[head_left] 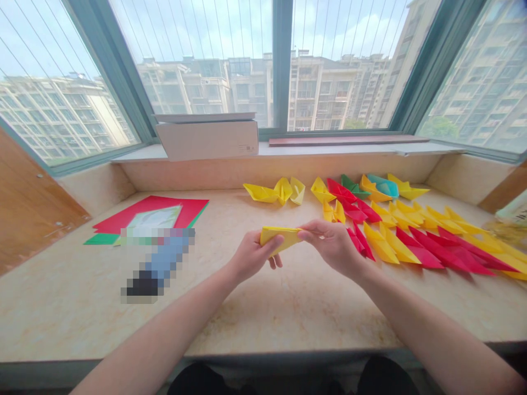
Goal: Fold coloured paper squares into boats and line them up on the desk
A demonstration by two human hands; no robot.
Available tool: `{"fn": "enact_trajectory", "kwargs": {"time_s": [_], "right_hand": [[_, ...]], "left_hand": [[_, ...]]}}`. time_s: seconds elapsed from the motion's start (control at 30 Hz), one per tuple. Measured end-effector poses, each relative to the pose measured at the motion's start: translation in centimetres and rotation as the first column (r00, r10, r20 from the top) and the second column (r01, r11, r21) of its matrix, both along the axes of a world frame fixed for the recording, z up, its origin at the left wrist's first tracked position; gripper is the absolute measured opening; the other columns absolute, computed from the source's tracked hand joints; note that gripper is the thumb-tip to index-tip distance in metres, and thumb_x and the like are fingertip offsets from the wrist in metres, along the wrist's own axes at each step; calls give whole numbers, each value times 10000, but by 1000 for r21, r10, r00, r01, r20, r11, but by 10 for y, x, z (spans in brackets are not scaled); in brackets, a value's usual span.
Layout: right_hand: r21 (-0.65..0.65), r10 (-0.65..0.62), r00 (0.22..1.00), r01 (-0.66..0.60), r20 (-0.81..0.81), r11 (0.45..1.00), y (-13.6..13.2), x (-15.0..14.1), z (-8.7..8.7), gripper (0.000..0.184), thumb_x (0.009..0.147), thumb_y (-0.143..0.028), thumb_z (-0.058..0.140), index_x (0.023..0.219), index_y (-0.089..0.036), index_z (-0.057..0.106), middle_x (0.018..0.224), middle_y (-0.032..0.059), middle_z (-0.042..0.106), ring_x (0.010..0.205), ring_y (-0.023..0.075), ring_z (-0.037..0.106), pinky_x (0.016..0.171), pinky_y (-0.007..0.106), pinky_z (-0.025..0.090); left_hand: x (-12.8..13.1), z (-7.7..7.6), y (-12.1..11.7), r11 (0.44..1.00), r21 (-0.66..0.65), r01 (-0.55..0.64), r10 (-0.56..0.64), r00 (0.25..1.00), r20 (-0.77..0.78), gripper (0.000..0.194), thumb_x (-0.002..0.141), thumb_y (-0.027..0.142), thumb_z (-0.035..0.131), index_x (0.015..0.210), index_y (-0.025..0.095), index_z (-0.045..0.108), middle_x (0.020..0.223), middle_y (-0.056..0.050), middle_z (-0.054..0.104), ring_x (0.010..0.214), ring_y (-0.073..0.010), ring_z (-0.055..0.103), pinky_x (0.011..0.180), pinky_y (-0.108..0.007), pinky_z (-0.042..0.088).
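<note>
A small folded piece of yellow paper [280,239] is held up above the stone ledge, between both hands. My left hand [256,253] grips its left end, thumb in front and fingers behind. At the paper's upper right corner, my right hand [329,240] pinches the edge between thumb and fingertips. Just beyond the hands stand yellow paper boats [282,191] in a short row. To the right of my right hand lie many more folded boats, among them red boats [428,247], a green boat [354,187] and a light blue boat [385,185].
Red paper sheets [164,206] lie at the left over green ones, with a clear packet [150,219] on top. Nearer is a pixelated object [162,263]. A white box [208,138] stands on the window sill [329,148]. The stone ledge [288,323] ends at the front before my knees.
</note>
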State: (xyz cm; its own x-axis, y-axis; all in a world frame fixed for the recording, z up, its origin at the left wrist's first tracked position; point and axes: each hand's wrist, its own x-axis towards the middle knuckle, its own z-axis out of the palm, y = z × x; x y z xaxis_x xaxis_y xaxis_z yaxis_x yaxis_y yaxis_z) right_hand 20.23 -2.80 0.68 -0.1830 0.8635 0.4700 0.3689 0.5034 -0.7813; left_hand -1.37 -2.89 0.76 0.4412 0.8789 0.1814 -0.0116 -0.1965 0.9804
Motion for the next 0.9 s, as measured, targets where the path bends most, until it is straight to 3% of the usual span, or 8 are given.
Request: {"fn": "enact_trajectory", "kwargs": {"time_s": [0.1,0.27,0.33,0.43,0.53,0.67,0.77,0.9], "right_hand": [[-44,52,998,-53,-18,998,-2,0,2,357,898,-543,633,953,-206,736,797,44,756,737,202,694,653,282,512],[-123,211,969,-196,126,973,-9,-1,5,750,954,-742,273,595,-181,618,542,34,625,506,136,570,518,238,422],[-147,220,962,-197,159,969,-13,-3,7,817,951,-761,162,572,-187,602,498,25,582,476,128,549,519,235,423],[-121,182,963,-160,200,980,-18,-6,10,839,960,-744,105,553,-194,590,476,17,556,472,123,556,550,234,443],[-44,173,965,-167,195,985,-18,-5,9,820,984,-707,124,519,-199,568,472,16,550,457,114,543,543,227,438],[68,262,955,-273,137,960,-15,-2,3,790,965,-740,194,574,-191,605,496,8,562,436,111,500,494,226,417],[47,289,952,-295,104,954,-16,-5,2,784,977,-721,196,585,-181,607,477,-3,535,417,106,473,468,222,397],[-6,175,979,-175,100,984,-19,-11,5,745,1035,-602,212,542,-176,573,469,-6,509,427,92,477,500,215,393]], "left_hand": [[0,2,-1,1000,-24,14,-14,1000,15,487,858,579,635,867,93,674,506,3,593,373,-107,548,346,-189,391],[-1,-1,0,993,-89,81,-79,996,26,490,861,576,635,908,90,682,530,-13,617,374,-112,559,333,-183,373],[-2,-2,0,990,-104,91,-90,996,21,488,868,572,630,912,89,685,523,-14,618,361,-104,545,328,-177,359],[-1,-1,-1,986,-125,106,-103,994,29,484,864,570,638,891,90,689,517,-9,614,344,-91,527,316,-169,335],[1,0,-3,977,-153,148,-142,989,48,478,866,566,634,908,94,701,664,-49,692,350,-77,539,305,-165,332],[2,0,-4,959,-179,222,-215,975,58,480,886,560,608,955,97,713,841,-92,732,366,-69,562,299,-161,351],[0,-1,-2,953,-183,241,-236,970,52,489,902,554,590,992,91,716,841,-93,727,366,-70,566,296,-159,357],[0,-2,0,962,-169,216,-211,976,43,489,912,551,578,969,83,707,838,-94,716,373,-77,574,303,-165,373]]}}
